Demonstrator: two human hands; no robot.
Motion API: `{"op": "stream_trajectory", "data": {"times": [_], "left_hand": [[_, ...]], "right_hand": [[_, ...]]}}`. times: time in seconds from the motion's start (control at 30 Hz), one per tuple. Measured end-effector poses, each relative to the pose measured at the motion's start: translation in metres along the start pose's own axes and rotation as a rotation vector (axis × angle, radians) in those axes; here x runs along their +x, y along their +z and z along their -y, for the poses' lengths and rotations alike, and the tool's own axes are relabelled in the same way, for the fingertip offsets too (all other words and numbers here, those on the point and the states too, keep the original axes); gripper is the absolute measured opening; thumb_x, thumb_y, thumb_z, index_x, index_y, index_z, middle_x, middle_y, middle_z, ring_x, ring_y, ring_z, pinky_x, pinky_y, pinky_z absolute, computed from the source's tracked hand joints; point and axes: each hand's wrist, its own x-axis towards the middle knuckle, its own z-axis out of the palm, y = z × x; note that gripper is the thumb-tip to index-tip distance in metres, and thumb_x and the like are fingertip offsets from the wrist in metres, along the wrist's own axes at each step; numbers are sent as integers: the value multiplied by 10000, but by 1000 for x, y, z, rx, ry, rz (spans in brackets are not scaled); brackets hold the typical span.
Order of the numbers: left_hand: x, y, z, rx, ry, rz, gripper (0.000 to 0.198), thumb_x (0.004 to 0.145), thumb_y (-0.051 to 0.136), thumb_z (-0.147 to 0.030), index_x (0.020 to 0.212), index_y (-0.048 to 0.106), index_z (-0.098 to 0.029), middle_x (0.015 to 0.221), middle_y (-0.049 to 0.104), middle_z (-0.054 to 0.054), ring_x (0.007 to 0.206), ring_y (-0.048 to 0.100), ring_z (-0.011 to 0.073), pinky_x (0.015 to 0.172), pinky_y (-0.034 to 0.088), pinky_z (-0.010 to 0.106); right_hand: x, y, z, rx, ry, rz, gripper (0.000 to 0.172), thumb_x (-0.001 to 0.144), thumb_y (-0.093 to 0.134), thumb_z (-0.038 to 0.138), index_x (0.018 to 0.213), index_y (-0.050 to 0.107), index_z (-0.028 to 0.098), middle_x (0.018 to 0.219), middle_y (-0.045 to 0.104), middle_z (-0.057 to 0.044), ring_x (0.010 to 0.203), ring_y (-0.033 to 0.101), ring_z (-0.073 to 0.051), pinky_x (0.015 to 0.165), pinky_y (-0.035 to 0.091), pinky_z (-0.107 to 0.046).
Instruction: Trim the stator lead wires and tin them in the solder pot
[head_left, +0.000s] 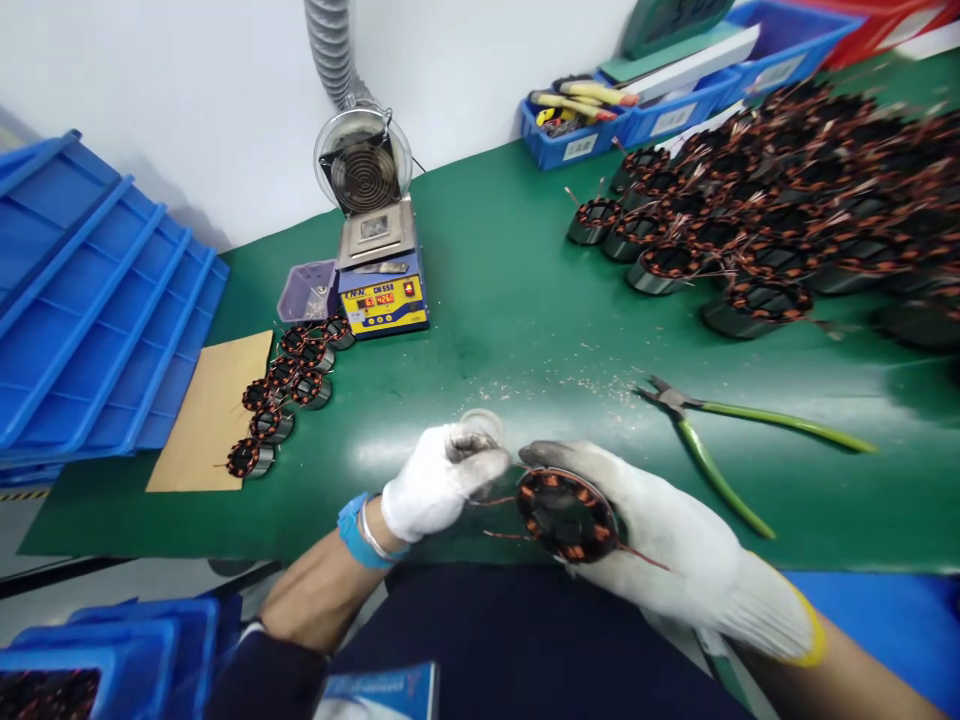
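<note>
My right hand (645, 510), in a white knit glove with a yellow cuff, is wrapped round a motor stator (568, 515) with copper windings. Loose copper leads stick out from the stator on both sides. Close to its left side is my left hand (446, 475), white-gloved with darkened fingertips. Its thumb and fingers are pinched together near the leads; what they grip is hidden. A small round translucent object (482, 425) shows just beyond those fingers. Green-handled cutting pliers (679, 405) lie with handles spread, right of my right hand.
Many wound stators (757, 300) crowd the green table's (495, 260) right side. A yellow-blue solder pot (382, 300) stands at the back under an exhaust hose (330, 40). Several stators (271, 425) sit by brown cardboard (214, 420). Blue bins (97, 300) lean left; wire clippings litter the middle.
</note>
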Motion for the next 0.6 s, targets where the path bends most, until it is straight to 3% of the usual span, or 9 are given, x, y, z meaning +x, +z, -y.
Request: {"op": "stream_trajectory", "data": {"times": [0.13,0.3,0.47,0.6], "left_hand": [[-4,-9,-6,-20,-57,-169,457,736,732,-605,684,542,-193,523,484,-59,429,373,67,428,284,203],[-16,-3,5,-54,-155,39,475,731,789,-588,654,533,-195,496,480,-64,411,364,60,436,292,213],[-15,13,22,-258,-166,57,617,712,787,-691,537,413,-233,403,351,-89,353,280,57,406,215,237],[-11,13,15,-102,-137,-10,533,671,826,-636,587,524,-205,474,462,-58,422,369,77,452,297,240]], "right_hand": [[-4,-1,-1,37,34,-20,834,863,723,371,1597,338,468,1397,683,-31,1135,744,-339,961,658,-498],[-9,2,-11,38,66,-26,823,830,757,400,1571,398,394,1412,673,-71,1145,736,-352,1011,624,-515],[0,1,-4,53,-10,4,769,843,741,322,1548,434,331,1371,693,-95,1112,744,-343,986,632,-481],[-4,0,-3,17,51,-56,723,846,757,347,1513,480,298,1369,698,-116,1139,737,-346,998,623,-490]]}}
